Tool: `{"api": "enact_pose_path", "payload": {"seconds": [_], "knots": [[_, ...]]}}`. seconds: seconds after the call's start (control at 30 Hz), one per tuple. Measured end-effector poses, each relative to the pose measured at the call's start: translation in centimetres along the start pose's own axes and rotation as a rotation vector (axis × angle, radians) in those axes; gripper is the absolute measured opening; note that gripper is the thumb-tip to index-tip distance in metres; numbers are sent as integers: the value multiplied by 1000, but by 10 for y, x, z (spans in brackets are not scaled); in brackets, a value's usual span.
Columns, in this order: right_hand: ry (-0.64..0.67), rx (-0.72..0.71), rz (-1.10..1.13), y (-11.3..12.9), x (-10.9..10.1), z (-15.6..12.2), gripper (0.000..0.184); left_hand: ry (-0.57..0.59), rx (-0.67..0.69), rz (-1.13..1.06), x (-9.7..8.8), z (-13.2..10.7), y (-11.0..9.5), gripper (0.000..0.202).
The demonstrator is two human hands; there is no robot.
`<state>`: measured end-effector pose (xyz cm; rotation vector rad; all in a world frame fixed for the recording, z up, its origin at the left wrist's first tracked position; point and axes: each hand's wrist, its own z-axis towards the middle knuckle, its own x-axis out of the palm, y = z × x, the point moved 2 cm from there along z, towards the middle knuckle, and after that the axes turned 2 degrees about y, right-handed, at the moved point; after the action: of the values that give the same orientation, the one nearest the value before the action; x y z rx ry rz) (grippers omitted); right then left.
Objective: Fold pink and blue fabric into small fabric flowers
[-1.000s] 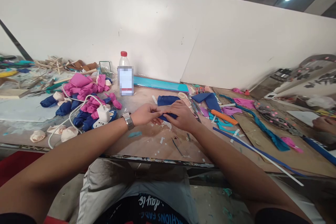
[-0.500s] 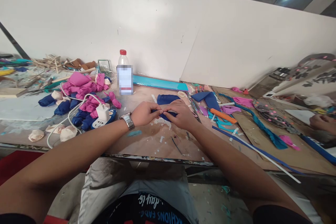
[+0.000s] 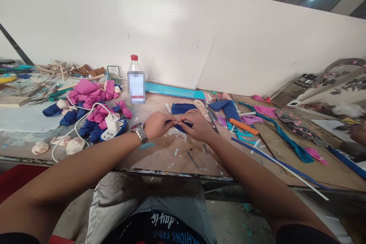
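My left hand (image 3: 159, 124), with a metal watch (image 3: 140, 133) at its wrist, meets my right hand (image 3: 196, 124) over the middle of the table. Thumbs and fingertips of both hands are pinched together on a piece of dark blue fabric (image 3: 182, 127), mostly covered by the fingers. Just behind them lies another folded dark blue fabric piece (image 3: 183, 108). Pale scraps lie on the tabletop under the hands.
Left of my hands are pink and blue fabric bundles (image 3: 91, 95), a power strip (image 3: 110, 134) and a white charger (image 3: 112, 122). A phone (image 3: 137, 87) leans on a bottle (image 3: 134, 63). An orange-handled cutter (image 3: 243, 126) lies right. A co-worker's hand (image 3: 357, 134) shows far right.
My two hands stay pinched on the blue fabric, with only slight finger movement. The co-worker's hand at the far right has shifted further right.
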<state>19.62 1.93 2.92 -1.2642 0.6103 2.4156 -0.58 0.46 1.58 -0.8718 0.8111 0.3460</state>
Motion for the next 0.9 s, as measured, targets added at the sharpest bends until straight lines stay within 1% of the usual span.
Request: {"api": "enact_pose_path", "payload": {"seconds": [0.2,0.37,0.47,0.63,0.7,0.8,0.9], "knots": [[-11,14,32,3,-1,1,19,-30,32,33,1,-1,2,28],[28,38,67,4,-1,1,17,1,90,100,4,-1,3,33],[56,66,77,3,1,0,17,13,78,113,4,0,2,31],[10,82,69,-2,4,-2,12,35,61,159,2,1,3,31],[17,72,61,-2,4,-2,11,50,64,173,2,2,3,31],[51,60,60,-1,3,-1,12,49,79,150,3,2,3,31],[42,45,59,0,2,0,14,19,70,90,3,1,1,27]]}}
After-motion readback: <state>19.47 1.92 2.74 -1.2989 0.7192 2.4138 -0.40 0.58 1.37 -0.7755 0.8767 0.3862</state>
